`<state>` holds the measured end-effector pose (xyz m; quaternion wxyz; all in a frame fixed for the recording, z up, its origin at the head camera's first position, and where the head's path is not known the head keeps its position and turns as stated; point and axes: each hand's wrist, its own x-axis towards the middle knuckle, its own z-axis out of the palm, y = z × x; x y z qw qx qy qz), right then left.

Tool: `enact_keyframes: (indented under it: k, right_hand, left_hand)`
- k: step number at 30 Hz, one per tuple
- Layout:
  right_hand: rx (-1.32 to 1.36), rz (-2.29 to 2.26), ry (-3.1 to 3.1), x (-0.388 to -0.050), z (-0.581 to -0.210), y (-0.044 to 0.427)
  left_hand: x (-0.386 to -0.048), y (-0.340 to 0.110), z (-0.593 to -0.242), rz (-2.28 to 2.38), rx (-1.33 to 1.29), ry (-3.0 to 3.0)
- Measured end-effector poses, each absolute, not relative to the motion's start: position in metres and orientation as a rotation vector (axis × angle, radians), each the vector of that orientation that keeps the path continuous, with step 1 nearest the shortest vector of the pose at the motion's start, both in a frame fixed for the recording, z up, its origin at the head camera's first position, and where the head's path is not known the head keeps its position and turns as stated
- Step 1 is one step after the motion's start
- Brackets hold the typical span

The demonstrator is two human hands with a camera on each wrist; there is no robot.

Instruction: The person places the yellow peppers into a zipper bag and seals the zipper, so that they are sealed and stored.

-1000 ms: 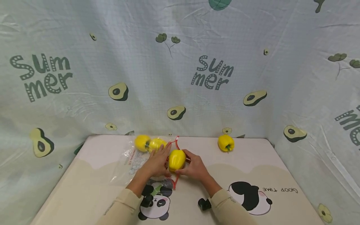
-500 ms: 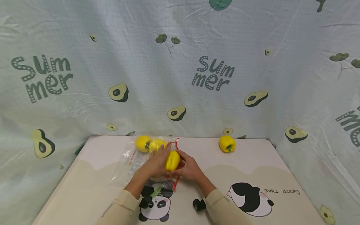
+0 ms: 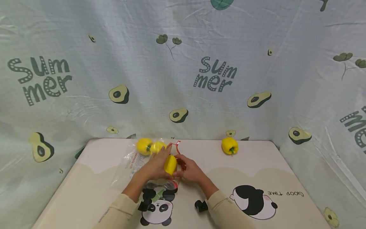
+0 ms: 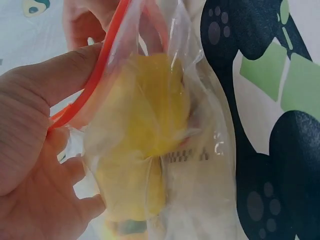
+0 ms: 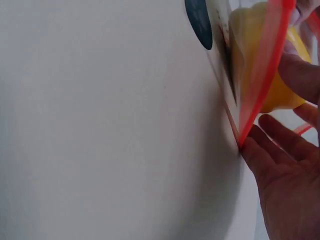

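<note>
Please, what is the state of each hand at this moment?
Left hand: holding the bag near its opening.
Right hand: holding a pepper.

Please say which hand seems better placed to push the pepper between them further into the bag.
Right, I'd judge: the right hand grips the pepper at the bag's mouth, while the left hand holds its red edge.

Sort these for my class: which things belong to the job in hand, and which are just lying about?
In the job:
clear bag
yellow pepper held at its mouth
two peppers inside it
probably the lone pepper, untouched

Just there:
panda-print tabletop
printed cloth behind
two black pieces
</note>
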<state>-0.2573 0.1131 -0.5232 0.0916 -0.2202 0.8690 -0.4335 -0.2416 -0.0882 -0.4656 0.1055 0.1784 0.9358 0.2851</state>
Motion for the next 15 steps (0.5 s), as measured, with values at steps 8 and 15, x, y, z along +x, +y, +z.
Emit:
enact_keyframes:
  k: [8,15]
  right_hand:
    - [-0.597,-1.154,2.684,-0.254,-0.525,0.106]
    - [-0.58,-1.119,2.73,-0.254,-0.524,0.101]
  left_hand:
    - [-0.241,-0.089,-0.464,0.817,0.544,2.755]
    - [-0.24,-0.095,-0.463,0.817,0.576,2.719]
